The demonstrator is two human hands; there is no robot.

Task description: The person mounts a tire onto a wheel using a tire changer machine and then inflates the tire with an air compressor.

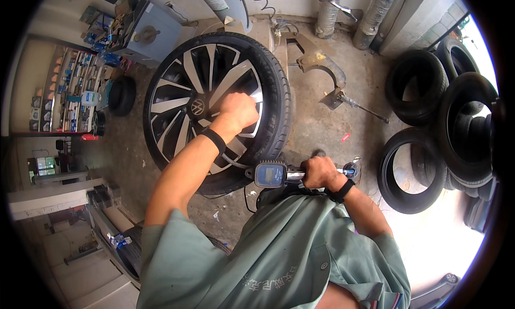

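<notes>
A car wheel (190, 76) with a black tyre (280, 94) and a black-and-silver alloy rim is in front of me. My left hand (238, 109) is closed over the rim's right side, near the tyre's inner edge. Its fingertips are turned away, so whatever it may hold is hidden. My right hand (320, 172) is wrapped around the handle of a tyre inflator gun (270, 175) with a square digital gauge, right of the tyre's near edge. From the gauge a thin hose (234, 163) runs over the tyre toward the rim and passes out of sight near my left forearm.
Several loose tyres (410, 202) lie and lean at the right. Beyond the wheel stands a blue-grey machine cabinet (147, 33). A curved metal arm (322, 62) with a rod reaches over the floor at right. Shelves (70, 89) with small goods stand far left.
</notes>
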